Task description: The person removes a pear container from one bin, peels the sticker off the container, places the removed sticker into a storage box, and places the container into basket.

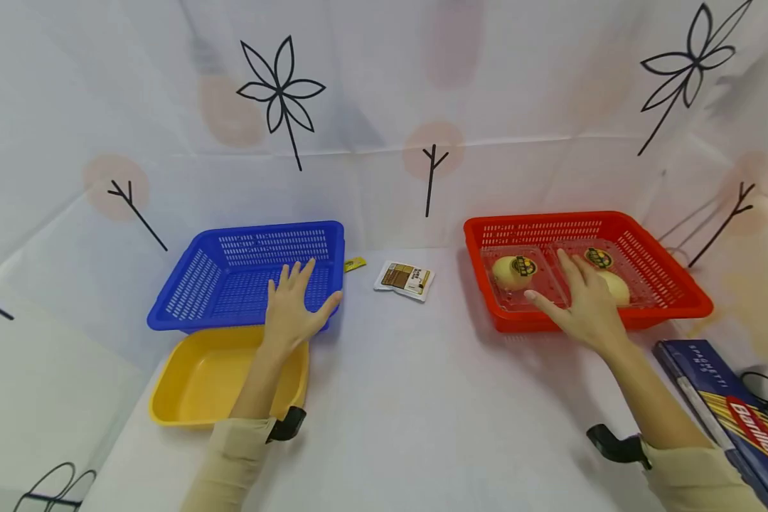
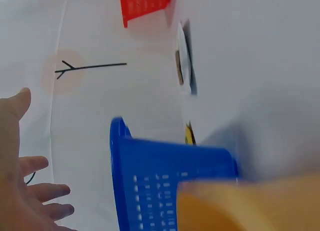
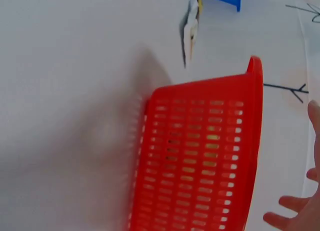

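Hovering fingers (image 1: 571, 276), slotted red plastic basket (image 1: 523, 322), latticed blue basket (image 1: 230, 295)

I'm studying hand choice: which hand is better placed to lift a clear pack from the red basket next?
Probably the right hand: it is empty and open over the red basket, near the clear packs. The left hand is over by the blue basket.

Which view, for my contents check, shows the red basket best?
The head view, looking into the red basket past the right hand. The right wrist view shows its outer wall; the left wrist, a cropped piece.
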`<state>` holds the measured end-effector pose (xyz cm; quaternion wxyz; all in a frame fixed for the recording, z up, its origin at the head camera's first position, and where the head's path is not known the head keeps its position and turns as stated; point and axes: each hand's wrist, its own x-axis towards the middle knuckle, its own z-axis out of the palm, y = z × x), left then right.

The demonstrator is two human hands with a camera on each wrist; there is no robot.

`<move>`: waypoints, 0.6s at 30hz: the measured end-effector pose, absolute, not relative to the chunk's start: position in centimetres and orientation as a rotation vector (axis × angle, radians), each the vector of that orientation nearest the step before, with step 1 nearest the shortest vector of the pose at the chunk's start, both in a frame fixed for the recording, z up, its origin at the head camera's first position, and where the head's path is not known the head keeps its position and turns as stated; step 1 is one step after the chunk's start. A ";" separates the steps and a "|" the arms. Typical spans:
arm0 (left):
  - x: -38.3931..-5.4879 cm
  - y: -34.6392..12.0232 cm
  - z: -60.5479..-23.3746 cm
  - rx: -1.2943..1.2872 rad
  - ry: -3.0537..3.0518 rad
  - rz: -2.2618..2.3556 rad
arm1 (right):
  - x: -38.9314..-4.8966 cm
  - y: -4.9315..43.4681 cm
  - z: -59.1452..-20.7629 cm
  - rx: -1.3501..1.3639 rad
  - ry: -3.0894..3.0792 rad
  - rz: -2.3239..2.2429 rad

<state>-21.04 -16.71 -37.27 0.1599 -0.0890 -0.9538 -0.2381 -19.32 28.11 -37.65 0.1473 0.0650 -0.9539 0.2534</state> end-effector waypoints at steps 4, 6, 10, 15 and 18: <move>-21.4 -15.0 -37.5 -0.287 -2.612 -0.864 | -19.8 29.0 -37.9 0.177 -2.761 0.854; -21.7 -14.0 -37.6 -0.317 -2.560 -0.943 | -20.2 29.4 -38.1 0.181 -2.761 0.917; -22.3 -11.7 -38.0 -0.397 -2.481 -1.069 | -21.2 30.2 -38.6 0.213 -2.739 1.019; -23.2 -8.7 -38.3 -0.523 -2.404 -1.286 | -22.2 31.3 -38.8 0.203 -2.769 1.107; -23.6 -6.7 -38.3 -0.586 -2.362 -1.430 | -22.8 31.8 -38.9 0.170 -2.798 1.129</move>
